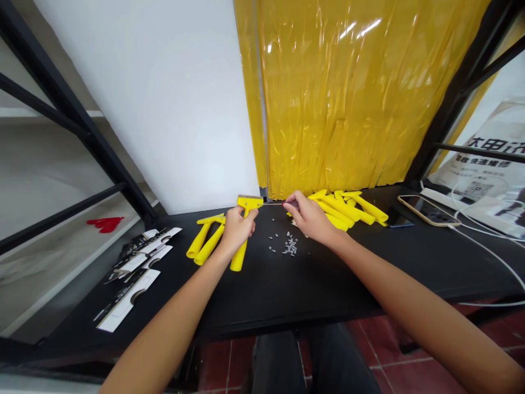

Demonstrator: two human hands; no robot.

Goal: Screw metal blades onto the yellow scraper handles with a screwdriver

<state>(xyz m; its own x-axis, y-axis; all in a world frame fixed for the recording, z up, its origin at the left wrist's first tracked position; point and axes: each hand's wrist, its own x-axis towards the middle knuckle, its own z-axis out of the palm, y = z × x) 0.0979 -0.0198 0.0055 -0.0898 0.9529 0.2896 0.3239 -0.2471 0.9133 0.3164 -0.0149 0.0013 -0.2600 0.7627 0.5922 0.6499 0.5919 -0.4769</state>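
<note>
My left hand (237, 230) closed firmly round yellow plastic scraper (238, 260), just above black table (311, 279); metal-edged head points away. Scraper looks light, stiff, smooth; best held mid-handle. My right hand (309, 218) pinching thin screwdriver (273, 204), tip reaching scraper head. Shaft slender, likely fiddly; hold close to dark grip. Small loose screws (290, 246) lie between hands. More yellow scrapers (344, 210) piled right.

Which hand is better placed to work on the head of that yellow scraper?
Probably the right hand: it holds a slim screwdriver whose shaft reaches toward the scraper's head, while the left hand is gripping the yellow handle.
</note>
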